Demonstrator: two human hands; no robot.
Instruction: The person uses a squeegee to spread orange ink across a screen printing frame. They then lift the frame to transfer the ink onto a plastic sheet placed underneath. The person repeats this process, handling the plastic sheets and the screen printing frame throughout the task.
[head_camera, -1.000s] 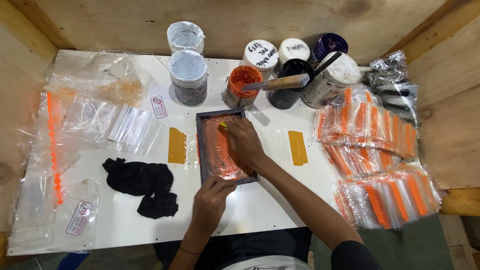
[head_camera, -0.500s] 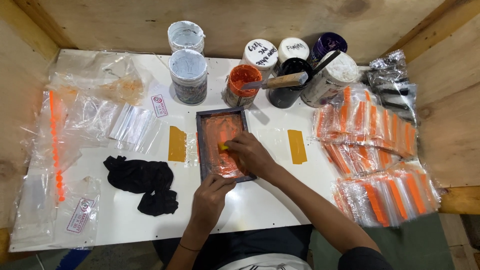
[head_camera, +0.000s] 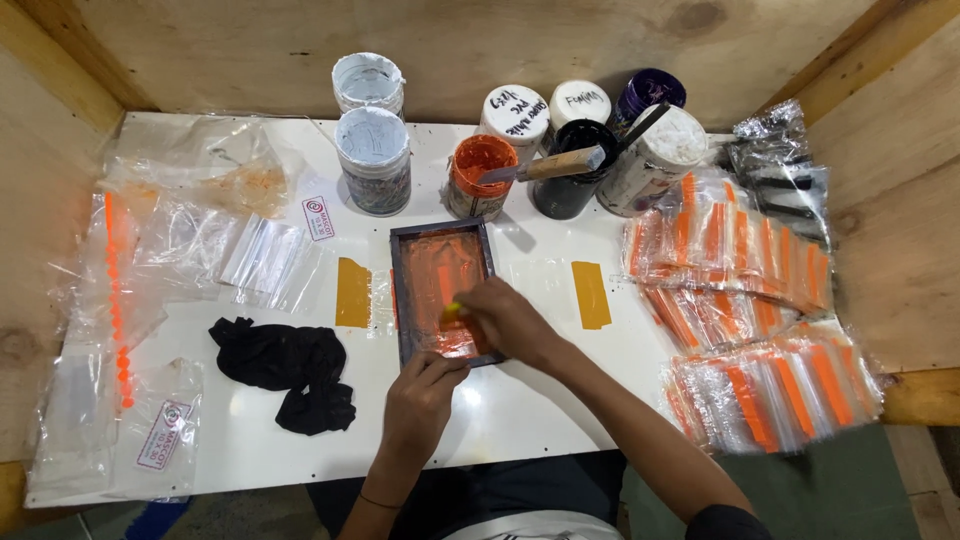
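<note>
A small dark-framed printing screen (head_camera: 440, 272) smeared with orange ink lies flat in the middle of the white table (head_camera: 520, 420). My right hand (head_camera: 508, 320) is closed on a small yellow squeegee (head_camera: 452, 312) pressed on the near half of the screen. My left hand (head_camera: 424, 388) presses down on the frame's near edge, fingers on its rim.
An open orange ink pot (head_camera: 478, 176) with a wooden-handled knife (head_camera: 545, 166) across it stands behind the screen among several other jars. Yellow tape strips (head_camera: 352, 292) flank the screen. A black rag (head_camera: 288, 368) lies left, clear bags (head_camera: 180, 240) far left, printed orange bags (head_camera: 740, 290) right.
My right hand has drawn the squeegee down the screen from its far end toward me. The left hand has stayed on the frame's near edge.
</note>
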